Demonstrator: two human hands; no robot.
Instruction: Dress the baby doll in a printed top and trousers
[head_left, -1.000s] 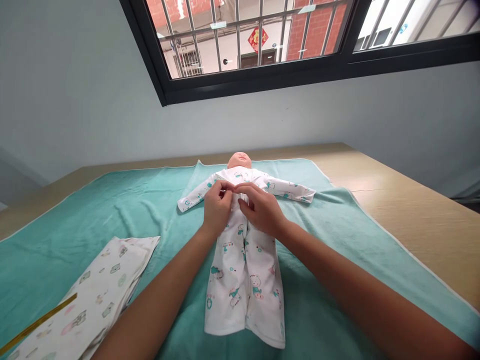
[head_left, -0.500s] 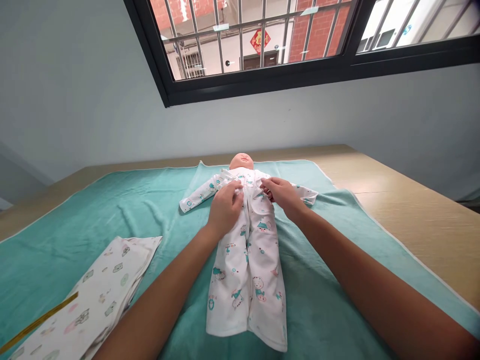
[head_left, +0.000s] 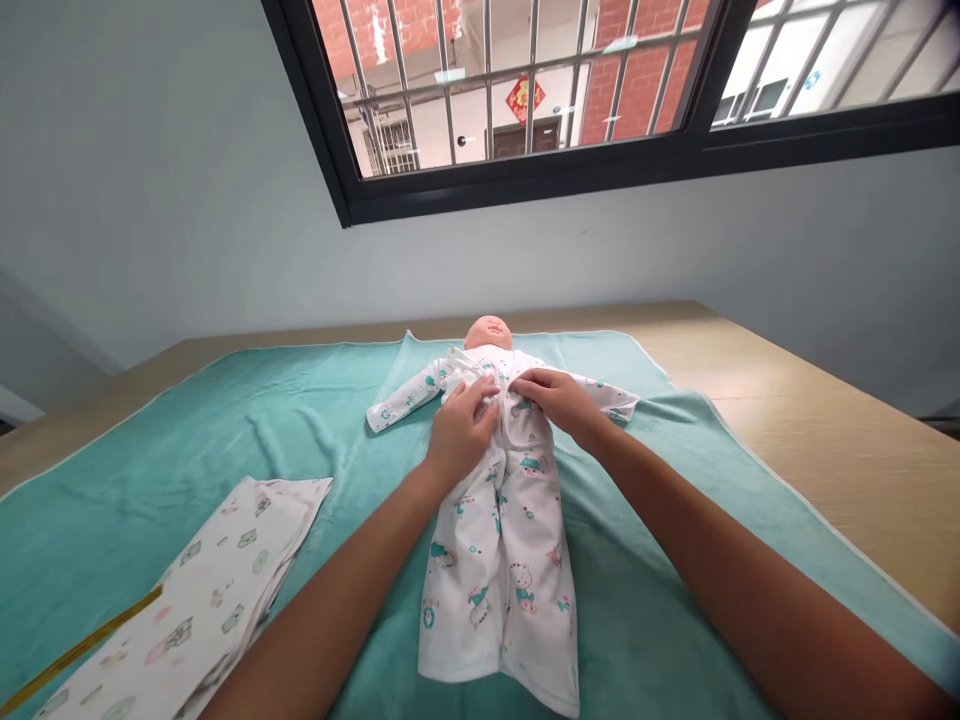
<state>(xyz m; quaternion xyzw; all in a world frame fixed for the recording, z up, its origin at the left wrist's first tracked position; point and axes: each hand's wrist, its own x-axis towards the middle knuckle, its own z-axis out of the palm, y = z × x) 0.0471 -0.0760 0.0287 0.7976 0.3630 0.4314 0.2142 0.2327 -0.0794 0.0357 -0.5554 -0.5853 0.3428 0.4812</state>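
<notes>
A doll (head_left: 489,332) lies on its back, dressed in a white long-sleeved baby romper (head_left: 529,520) printed with small animals. Its sleeves spread to both sides and the legs point toward me. My left hand (head_left: 466,425) lies on the chest of the romper, fingers stretched out and thumb apart, fingertips touching the cloth near the middle. Just across from it, my right hand (head_left: 559,400) pinches the cloth at the chest front, its thumb mostly hidden. What lies under the fingertips is too small to make out.
A teal blanket (head_left: 300,400) covers much of the wooden table (head_left: 810,410). A folded white printed cloth (head_left: 217,570) lies at the left, with a yellow strip (head_left: 90,640) across it. Behind the table rises a wall with a dark-framed barred window (head_left: 525,190).
My two hands have come closer together at the chest, the right one shifting inward. The left thumb and fingers have moved toward the romper's middle. The view has tilted slightly.
</notes>
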